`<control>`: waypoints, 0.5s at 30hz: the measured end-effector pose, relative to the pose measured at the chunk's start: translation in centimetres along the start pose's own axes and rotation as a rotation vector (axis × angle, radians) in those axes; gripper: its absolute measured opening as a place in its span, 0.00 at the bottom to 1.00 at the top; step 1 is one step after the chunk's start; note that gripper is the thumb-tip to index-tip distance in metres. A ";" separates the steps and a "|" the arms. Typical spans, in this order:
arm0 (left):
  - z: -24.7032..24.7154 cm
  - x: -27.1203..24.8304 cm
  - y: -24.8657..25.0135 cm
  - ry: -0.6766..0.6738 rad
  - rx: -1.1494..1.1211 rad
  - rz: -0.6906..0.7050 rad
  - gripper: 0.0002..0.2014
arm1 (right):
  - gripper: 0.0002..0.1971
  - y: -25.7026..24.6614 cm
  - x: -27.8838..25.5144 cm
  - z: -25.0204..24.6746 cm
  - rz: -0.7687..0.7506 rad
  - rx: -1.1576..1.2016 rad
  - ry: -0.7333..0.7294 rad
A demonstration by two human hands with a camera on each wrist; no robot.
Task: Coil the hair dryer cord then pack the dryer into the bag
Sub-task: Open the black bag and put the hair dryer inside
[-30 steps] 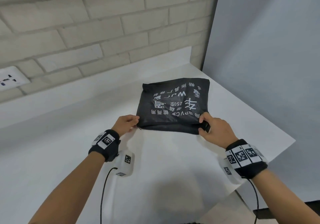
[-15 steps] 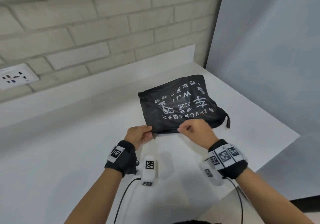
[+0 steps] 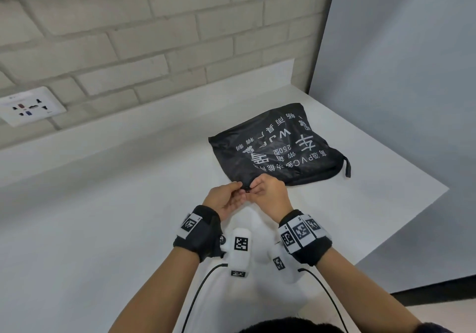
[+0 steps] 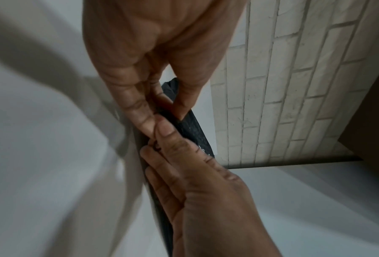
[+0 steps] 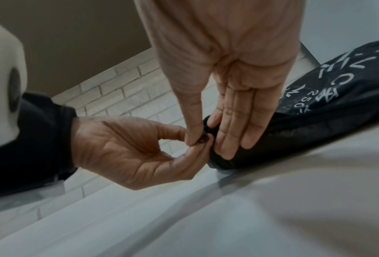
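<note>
A black bag (image 3: 278, 147) with white printed lettering lies bulging on the white counter (image 3: 103, 216). No hair dryer or cord shows in any view. Both hands meet at the bag's near left corner. My left hand (image 3: 235, 191) pinches the corner fabric between thumb and fingers; the left wrist view shows this grip on the bag's edge (image 4: 192, 128). My right hand (image 3: 257, 189) pinches a small dark zipper pull (image 5: 203, 139) with thumb and forefinger. Its other fingers lie straight against the bag (image 5: 316, 121).
A black strap loop (image 3: 347, 166) hangs off the bag's right corner. A brick wall with a socket plate (image 3: 31, 106) runs behind the counter. A grey partition (image 3: 399, 88) stands at the right, and the counter's edge (image 3: 401, 227) drops off close behind the bag.
My right hand has travelled left along the bag's near edge, from the right corner to the left corner beside my left hand. The bag has turned slightly, leaving the strap loop free.
</note>
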State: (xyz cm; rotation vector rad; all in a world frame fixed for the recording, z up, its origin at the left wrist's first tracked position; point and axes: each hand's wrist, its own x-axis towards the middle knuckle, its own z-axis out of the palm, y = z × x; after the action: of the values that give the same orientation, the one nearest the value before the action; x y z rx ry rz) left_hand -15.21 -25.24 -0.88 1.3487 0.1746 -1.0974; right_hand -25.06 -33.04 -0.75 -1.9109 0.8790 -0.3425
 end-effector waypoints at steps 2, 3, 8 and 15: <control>0.1 -0.1 0.0 -0.006 0.003 0.014 0.06 | 0.10 -0.1 0.1 -0.2 0.019 0.008 0.003; 0.3 -0.1 0.0 -0.017 0.002 0.018 0.06 | 0.09 -0.2 0.2 -0.3 0.020 0.010 0.006; 0.7 -0.4 -0.4 -0.032 -0.004 0.053 0.06 | 0.03 -0.1 0.1 -0.9 -0.044 -0.078 0.057; 0.9 0.0 -1.2 -0.020 -0.019 0.126 0.06 | 0.04 0.1 -0.5 -1.2 -0.075 -0.157 0.041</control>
State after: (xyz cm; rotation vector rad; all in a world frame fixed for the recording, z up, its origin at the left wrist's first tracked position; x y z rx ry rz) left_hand -16.47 -25.77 -1.40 1.3137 0.0842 -1.0008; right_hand -26.08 -33.52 -0.16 -2.0921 0.8846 -0.3684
